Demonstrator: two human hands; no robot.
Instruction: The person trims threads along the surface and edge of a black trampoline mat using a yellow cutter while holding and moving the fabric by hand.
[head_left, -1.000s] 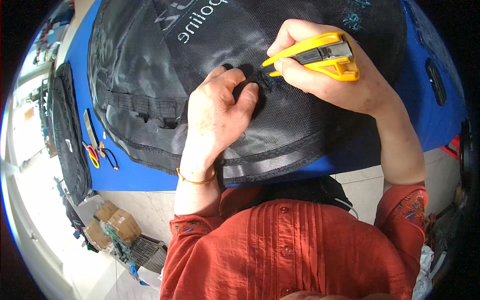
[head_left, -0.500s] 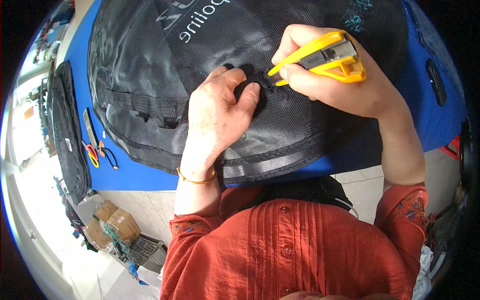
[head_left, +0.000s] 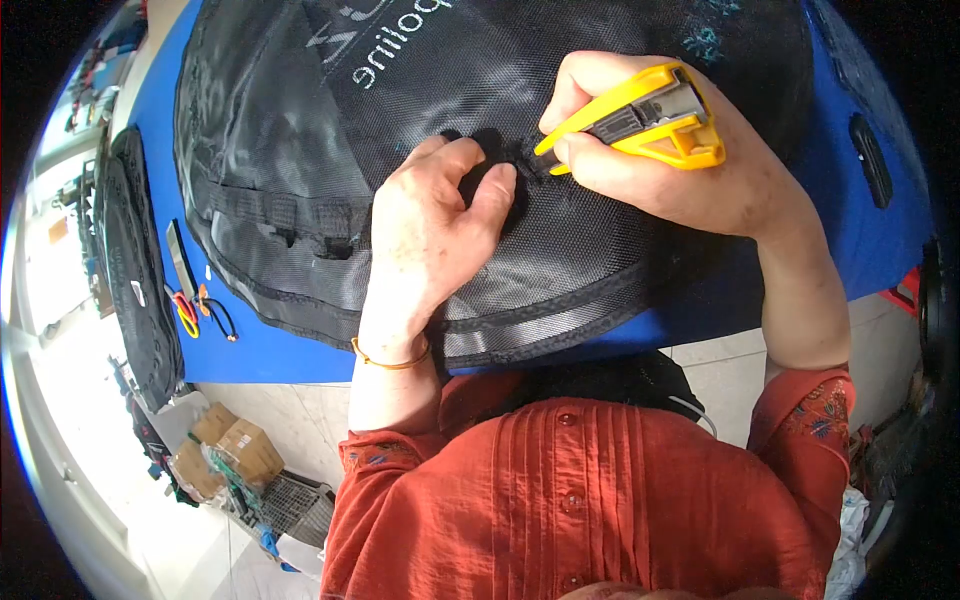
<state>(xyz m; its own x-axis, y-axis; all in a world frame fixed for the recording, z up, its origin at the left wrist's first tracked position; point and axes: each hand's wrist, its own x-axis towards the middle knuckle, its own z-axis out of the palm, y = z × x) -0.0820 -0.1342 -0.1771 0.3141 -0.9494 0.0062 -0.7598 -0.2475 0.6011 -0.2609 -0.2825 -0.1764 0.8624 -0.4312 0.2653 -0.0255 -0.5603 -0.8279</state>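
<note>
- Your right hand (head_left: 680, 170) is closed round a yellow tool (head_left: 642, 115); its tip points down at the black mesh fabric (head_left: 570, 250), just beside your left thumb
- Your left hand (head_left: 430, 225) rests on that fabric with fingers curled; you cannot tell from here whether they pinch it
- The fabric lies spread on the blue table (head_left: 270, 352), beneath both your hands; scissors (head_left: 185, 312) lie left of it, a black strip (head_left: 870, 160) to its right

The right hand (head_left: 720, 190) has drawn the yellow tool (head_left: 640, 115) slightly towards the person (head_left: 600, 480), its shadowed tip (head_left: 548, 160) apparently included.
</note>
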